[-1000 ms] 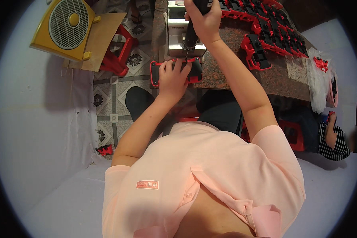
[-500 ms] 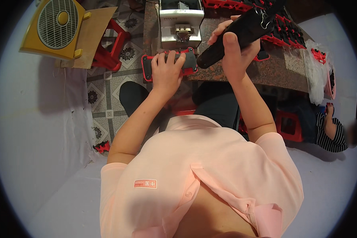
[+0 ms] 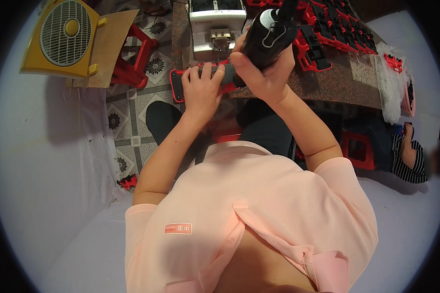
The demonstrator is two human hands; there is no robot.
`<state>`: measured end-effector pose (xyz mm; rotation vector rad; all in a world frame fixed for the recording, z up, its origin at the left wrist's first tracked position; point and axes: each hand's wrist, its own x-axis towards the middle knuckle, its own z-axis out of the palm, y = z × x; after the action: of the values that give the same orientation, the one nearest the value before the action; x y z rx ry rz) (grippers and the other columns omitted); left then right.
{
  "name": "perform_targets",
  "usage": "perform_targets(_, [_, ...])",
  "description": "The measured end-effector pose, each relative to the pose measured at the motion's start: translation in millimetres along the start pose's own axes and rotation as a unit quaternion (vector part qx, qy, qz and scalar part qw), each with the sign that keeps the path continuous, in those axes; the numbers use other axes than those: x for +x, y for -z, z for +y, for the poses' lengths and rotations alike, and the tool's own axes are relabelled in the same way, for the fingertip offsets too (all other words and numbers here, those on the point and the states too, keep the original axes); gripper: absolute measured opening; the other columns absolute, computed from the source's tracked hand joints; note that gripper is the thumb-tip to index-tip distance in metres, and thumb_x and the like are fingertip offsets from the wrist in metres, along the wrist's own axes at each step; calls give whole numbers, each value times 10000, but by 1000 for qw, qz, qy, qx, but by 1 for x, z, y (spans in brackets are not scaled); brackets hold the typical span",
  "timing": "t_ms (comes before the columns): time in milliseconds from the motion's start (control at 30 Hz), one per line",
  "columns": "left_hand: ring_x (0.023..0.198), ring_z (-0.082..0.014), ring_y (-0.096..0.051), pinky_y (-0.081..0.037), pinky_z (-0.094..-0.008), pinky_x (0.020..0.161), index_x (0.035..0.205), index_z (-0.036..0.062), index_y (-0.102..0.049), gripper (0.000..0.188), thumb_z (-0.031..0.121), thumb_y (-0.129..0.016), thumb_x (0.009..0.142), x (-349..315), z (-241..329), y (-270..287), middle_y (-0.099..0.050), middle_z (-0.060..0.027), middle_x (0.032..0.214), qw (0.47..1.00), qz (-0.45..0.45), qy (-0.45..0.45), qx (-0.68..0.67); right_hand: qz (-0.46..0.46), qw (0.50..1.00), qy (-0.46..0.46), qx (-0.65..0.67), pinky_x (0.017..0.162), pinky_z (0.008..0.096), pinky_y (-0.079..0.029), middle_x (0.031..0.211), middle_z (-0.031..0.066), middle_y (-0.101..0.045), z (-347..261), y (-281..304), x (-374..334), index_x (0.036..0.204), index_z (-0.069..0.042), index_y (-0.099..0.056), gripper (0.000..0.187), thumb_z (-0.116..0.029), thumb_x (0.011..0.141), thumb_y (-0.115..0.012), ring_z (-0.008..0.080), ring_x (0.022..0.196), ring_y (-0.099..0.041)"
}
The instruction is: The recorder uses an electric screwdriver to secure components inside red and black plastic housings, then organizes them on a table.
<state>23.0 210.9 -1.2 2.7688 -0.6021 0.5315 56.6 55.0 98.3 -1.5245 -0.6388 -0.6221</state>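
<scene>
My left hand point(image 3: 203, 93) lies over a red-and-black plastic casing point(image 3: 177, 88) at the near edge of the stone-topped table, its fingers bent across the casing's top. My right hand point(image 3: 266, 78) is wrapped round a black electric screwdriver point(image 3: 264, 46) with a metal hanging loop and a cable at its upper end. The screwdriver's lower end reaches down to the casing's right part, and my right hand hides its tip. Just beyond the casing stands a silver-white screw feeder point(image 3: 219, 24).
Rows of red-and-black plastic parts point(image 3: 337, 29) lie at the table's right, one loose part point(image 3: 313, 49) nearer me. A clear plastic bag point(image 3: 390, 88) hangs at the right edge. To the left, a yellow fan point(image 3: 66, 34) stands on cardboard over a red stool point(image 3: 134, 61). Another person point(image 3: 408, 158) sits far right.
My right hand has brought the screwdriver left and turned it more upright, its lower end now at the casing's right part. My left hand stays on the casing.
</scene>
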Motion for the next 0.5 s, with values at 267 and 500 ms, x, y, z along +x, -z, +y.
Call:
perform_targets(267, [1197, -350, -481, -352, -509, 1061, 1369, 167, -529, 773, 138, -825, 655, 7, 5, -1, -513, -110, 1300, 1000, -17, 2, -10, 7, 995, -36, 88, 650, 277, -517, 887, 77, -650, 6, 22, 2, 1189, -6, -475, 489, -130, 852, -807, 126, 734, -616])
perform_targets(500, [1107, -381, -518, -426, -484, 942, 1454, 103, -424, 852, 68, -767, 675, 30, 71, -14, -507, -161, 1282, 991, -60, -116, -18, 181, 979, 5, 89, 667, 369, -571, 919, 146, -635, -22, 127, -8, 1292, 24, -435, 578, -341, 942, -716, 212, 728, -642])
